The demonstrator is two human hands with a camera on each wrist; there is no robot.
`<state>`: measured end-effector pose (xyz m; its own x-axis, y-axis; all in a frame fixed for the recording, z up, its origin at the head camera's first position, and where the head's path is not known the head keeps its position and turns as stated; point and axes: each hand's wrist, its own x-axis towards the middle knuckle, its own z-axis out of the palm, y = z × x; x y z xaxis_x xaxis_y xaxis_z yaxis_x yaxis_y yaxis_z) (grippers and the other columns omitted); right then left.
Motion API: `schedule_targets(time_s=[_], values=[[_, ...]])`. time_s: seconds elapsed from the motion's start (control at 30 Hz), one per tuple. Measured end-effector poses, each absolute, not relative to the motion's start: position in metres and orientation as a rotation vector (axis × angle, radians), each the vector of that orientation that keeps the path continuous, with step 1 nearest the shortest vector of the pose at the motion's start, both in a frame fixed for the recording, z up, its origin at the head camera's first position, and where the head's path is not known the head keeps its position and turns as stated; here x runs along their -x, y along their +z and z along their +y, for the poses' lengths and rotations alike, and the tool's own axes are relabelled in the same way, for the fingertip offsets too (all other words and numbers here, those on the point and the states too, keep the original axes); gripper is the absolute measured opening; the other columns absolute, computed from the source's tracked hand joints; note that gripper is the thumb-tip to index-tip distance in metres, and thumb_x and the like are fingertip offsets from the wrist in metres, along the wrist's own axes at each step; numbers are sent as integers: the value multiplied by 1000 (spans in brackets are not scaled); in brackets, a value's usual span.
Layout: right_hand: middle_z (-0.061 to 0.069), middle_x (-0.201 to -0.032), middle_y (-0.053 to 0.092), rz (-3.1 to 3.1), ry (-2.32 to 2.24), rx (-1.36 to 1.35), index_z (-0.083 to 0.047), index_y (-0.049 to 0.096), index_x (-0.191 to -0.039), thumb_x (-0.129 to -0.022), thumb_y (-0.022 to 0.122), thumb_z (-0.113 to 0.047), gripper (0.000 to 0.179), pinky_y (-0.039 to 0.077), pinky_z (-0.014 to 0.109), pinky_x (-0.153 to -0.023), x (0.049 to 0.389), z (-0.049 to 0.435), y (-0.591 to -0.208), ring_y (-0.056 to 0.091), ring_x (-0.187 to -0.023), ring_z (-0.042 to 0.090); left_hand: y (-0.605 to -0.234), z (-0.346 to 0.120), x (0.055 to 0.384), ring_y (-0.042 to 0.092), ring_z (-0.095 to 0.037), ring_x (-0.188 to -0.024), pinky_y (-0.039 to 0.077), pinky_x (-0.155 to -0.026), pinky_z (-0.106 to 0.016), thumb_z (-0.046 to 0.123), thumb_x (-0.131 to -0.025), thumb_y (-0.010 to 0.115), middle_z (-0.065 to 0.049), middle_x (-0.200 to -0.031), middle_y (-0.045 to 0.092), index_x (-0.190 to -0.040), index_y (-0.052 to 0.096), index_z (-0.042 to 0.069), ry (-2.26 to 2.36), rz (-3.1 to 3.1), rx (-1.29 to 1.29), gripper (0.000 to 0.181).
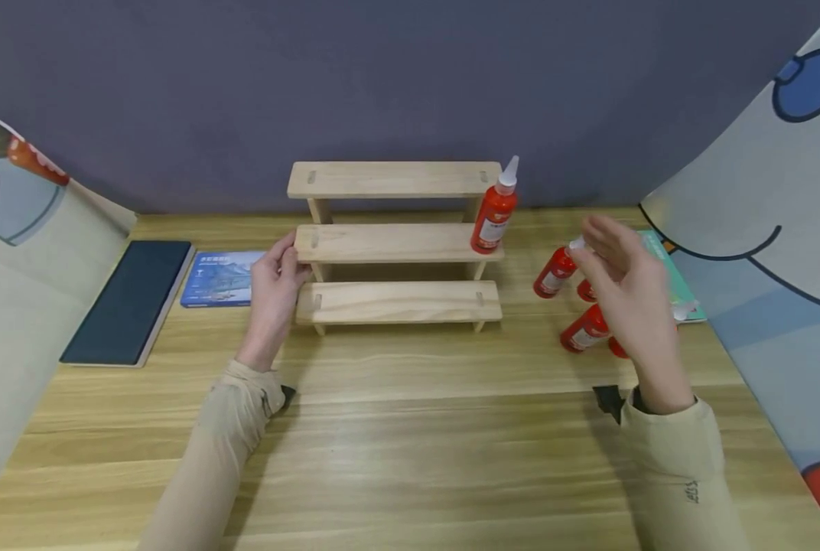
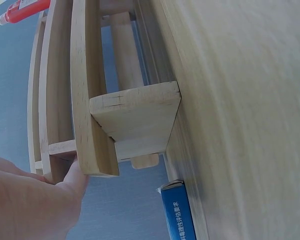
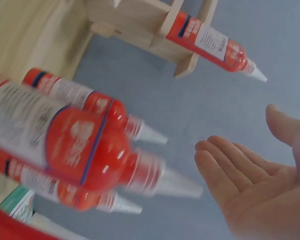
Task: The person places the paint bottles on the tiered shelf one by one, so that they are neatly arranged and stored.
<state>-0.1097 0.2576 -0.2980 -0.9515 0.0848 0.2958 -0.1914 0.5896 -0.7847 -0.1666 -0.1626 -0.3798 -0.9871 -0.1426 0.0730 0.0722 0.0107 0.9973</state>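
A three-tier wooden step rack (image 1: 396, 243) stands against the dark panel at the back. At the left end of its middle plank, my left hand (image 1: 274, 287) grips the wood between thumb and fingers. One red squeeze bottle (image 1: 492, 222) with a white pointed nozzle stands upright on the right end of that plank. Several more red bottles (image 1: 584, 330) stand on the table to the right, partly hidden by my right hand (image 1: 633, 298). In the right wrist view that hand holds nothing, its fingers extended beside the nozzle of the nearest bottle (image 3: 80, 150).
A dark notebook (image 1: 131, 302) and a blue box (image 1: 219, 277) lie left of the rack. Behind my right hand lies a green item (image 1: 671, 268), partly covered. Printed panels flank the wooden table (image 1: 410, 444) on both sides.
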Motion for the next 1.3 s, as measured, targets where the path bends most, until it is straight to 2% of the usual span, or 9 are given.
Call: schedule_targets(time_s=[0.2,0.33,0.6,0.77,0.83,1.0,1.13,1.3], values=[[17,-157,55,-2543,1222,-56,-7,49,-160,-109,67,-19,56,45,26,-121,94,280,-309,53,-143,36,-380,-163,166,49,-36,-146,49,-118,-36,15,-118,38,-27,-162,44,-162,38,-4,-2105,-2117,-72,48],[20,-157,54,-2570,1183,-22,-5,47,-161,-108,69,-20,59,42,24,-122,87,291,-316,51,-143,42,-380,-163,167,49,-35,-146,49,-118,-35,15,-118,37,-26,-163,43,-162,39,-4,-2108,-2115,-85,47],[31,-153,53,-2689,1114,42,1,42,-161,-108,70,-23,65,45,12,-110,76,310,-337,54,-136,53,-380,-162,167,53,-37,-142,51,-115,-32,13,-118,37,-27,-159,46,-161,40,-5,-2120,-2098,-84,46],[34,-147,56,-2754,1104,90,7,45,-157,-106,72,-24,65,44,-3,-89,74,314,-352,60,-127,54,-380,-162,168,53,-37,-142,51,-115,-31,12,-118,37,-28,-159,46,-161,38,-6,-2123,-2097,-87,46],[36,-144,57,-2764,1111,89,10,47,-154,-106,73,-23,64,43,-5,-83,74,315,-356,61,-125,55,-380,-162,168,53,-37,-141,51,-115,-32,12,-118,37,-28,-160,46,-161,38,-6,-2116,-2104,-94,47],[39,-144,55,-2804,1132,88,13,49,-148,-105,74,-24,62,44,-6,-82,73,317,-362,58,-126,58,-381,-162,168,55,-38,-136,51,-117,-34,12,-118,37,-25,-163,43,-162,36,-5,-2107,-2122,-101,47],[39,-142,57,-2844,1136,72,13,48,-149,-106,73,-27,64,43,-7,-80,72,318,-368,59,-125,56,-381,-162,168,52,-37,-142,50,-117,-34,12,-118,37,-25,-165,40,-163,35,-5,-2121,-2110,-96,48],[38,-131,62,-2825,1107,8,12,54,-139,-105,74,-17,49,41,-8,-78,73,317,-375,64,-113,46,-380,-162,167,50,-36,-145,50,-117,-32,11,-118,36,-27,-164,40,-162,35,-5,-2118,-2109,-106,47]])
